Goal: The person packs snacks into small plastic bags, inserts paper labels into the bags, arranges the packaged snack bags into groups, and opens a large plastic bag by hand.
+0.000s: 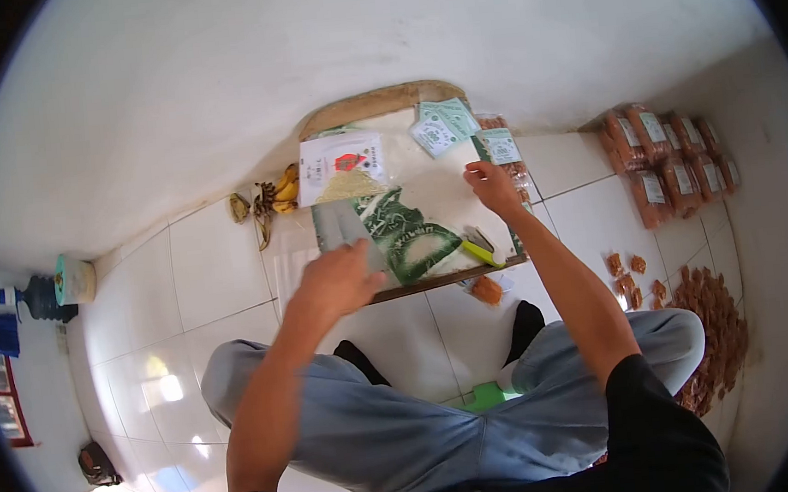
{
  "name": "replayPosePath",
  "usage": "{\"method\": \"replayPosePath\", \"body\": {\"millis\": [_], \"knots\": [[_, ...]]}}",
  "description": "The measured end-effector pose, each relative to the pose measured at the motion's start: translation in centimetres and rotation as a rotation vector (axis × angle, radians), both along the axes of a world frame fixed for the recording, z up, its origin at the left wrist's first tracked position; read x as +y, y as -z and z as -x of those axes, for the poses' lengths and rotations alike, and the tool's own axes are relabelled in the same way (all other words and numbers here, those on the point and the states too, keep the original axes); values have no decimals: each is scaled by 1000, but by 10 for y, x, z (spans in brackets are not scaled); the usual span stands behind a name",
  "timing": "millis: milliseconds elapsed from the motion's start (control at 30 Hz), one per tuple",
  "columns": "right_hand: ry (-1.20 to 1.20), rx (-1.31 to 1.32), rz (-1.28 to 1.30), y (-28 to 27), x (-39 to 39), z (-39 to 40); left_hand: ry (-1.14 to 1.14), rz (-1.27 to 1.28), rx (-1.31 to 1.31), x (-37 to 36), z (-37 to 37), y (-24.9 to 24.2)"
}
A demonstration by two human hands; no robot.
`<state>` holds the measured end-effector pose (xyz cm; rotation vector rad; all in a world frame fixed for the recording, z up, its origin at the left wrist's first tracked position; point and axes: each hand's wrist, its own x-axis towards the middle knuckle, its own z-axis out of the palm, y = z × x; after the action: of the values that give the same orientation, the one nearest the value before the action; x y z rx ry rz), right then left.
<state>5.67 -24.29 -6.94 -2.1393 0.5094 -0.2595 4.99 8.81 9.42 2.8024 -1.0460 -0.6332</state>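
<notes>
A low wooden table [448, 172] with a green and white patterned top stands against the wall. My left hand [330, 281] is over its front left edge, fingers curled down at the grey, see-through plastic bags [340, 222]; whatever is between the fingertips is hidden. At the right side of the top, my right hand [493, 187] hovers with thumb and fingers slightly apart and nothing visible between them. Close to it lie printed green and white labels [445, 126]. A green-handled tool [481, 250], perhaps a stapler, rests near the front right edge.
A white printed packet [341, 160] lies at the table's back left. Bananas [286, 192] are left of it. Labelled packs [674, 164] are stacked by the right wall, above a heap of small brown packets [713, 327]. An orange-brown packet [486, 290] sits on the floor before the table.
</notes>
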Motion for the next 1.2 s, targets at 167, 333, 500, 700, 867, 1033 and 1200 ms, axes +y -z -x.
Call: {"method": "replayPosePath", "body": {"millis": [167,333,500,700,867,1033,1200], "knots": [[5,-77,237,26,29,-72,121,-69,132,-22,27,11],[-90,32,-23,17,36,-106,155,-45,233,-28,17,15],[-95,151,-96,13,31,-124,25,-31,61,-22,-44,57],[-233,292,-331,-9,24,-111,-213,80,-84,-23,-92,94],[-210,392,-485,-12,40,-107,-262,-38,-100,-27,-99,109],[-166,469,-659,-20,51,-111,-329,-85,-28,-17,-100,122],[-320,468,-718,-23,54,-112,-347,-44,2,-12,-103,127]]}}
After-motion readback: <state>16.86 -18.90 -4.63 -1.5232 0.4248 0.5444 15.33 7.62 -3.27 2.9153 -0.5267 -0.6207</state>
